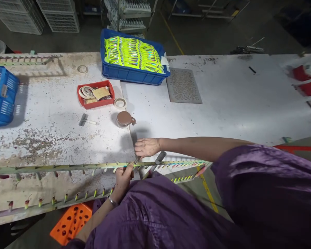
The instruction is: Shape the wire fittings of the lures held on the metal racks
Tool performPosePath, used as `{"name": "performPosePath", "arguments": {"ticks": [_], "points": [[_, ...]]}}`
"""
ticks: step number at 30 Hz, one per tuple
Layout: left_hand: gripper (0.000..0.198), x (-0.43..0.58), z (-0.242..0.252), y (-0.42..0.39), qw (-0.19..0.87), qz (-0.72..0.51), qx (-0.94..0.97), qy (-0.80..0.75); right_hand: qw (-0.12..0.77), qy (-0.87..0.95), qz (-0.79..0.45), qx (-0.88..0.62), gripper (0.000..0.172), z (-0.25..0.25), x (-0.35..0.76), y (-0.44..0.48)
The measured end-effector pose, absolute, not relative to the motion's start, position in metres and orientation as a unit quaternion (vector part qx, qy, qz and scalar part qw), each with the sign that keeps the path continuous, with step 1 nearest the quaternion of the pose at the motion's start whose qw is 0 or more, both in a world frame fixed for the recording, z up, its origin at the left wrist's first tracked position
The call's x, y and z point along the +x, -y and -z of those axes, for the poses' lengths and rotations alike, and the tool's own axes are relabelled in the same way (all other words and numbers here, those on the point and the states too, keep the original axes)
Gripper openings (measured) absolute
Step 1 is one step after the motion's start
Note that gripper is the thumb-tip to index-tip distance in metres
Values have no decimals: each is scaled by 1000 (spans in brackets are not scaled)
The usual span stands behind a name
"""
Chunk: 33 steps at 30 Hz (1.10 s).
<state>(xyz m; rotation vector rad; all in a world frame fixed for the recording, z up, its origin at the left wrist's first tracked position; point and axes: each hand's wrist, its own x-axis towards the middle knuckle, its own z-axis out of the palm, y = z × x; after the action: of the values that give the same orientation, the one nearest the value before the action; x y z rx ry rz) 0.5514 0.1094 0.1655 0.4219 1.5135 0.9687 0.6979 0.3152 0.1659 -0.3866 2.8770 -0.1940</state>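
My left hand (pixel 124 175) is closed at the long yellowish strip (pixel 74 167), its thumb on the upper edge. What its fingers pinch there is too small to make out. Just above the strip is my right hand (pixel 147 147), back upward, fingers stretched to the left and close together; its thumb is hidden. Small slim pieces (pixel 93 172) hang in a row along the strip's lower side. A grey-headed tool (pixel 160 157) leans across the strip right of my hands. Nearer my body, a second strip (pixel 47 208) bears upright yellow-green pieces with red tops (pixel 40 202).
A blue crate (pixel 134 79) of bright yellow packs stands at the back. On the table are a red tray (pixel 98 103) with tape rolls, a tape roll (pixel 120 103), a brown-lidded container (pixel 124 118), a scraper-like tool (pixel 83 119) and a grey mat (pixel 184 86). An orange stool (pixel 71 223) is below.
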Motion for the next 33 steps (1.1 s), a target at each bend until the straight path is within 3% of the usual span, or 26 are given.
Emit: {"name": "performPosePath", "arguments": {"ticks": [4, 8, 15, 19, 25, 27, 33], "points": [[55, 552, -167, -109, 602, -422, 182, -653, 98, -979, 59, -170, 33, -166, 689, -325], [57, 551, -167, -108, 601, -415, 179, -659, 125, -985, 64, -99, 28, -180, 702, -305], [58, 551, -158, -106, 594, -422, 182, -660, 293, -945, 89, 115, 23, -223, 704, -251], [58, 551, -153, -104, 597, -424, 191, -654, 333, -913, 105, 211, 25, -235, 696, -228], [59, 550, -156, -104, 600, -410, 201, -657, 314, -897, 119, 287, 23, -227, 699, -211], [58, 550, -158, -105, 602, -412, 197, -654, 292, -912, 125, 259, 22, -221, 704, -216], [55, 551, -164, -109, 605, -418, 173, -655, 253, -950, 125, 135, 38, -200, 714, -254]]}}
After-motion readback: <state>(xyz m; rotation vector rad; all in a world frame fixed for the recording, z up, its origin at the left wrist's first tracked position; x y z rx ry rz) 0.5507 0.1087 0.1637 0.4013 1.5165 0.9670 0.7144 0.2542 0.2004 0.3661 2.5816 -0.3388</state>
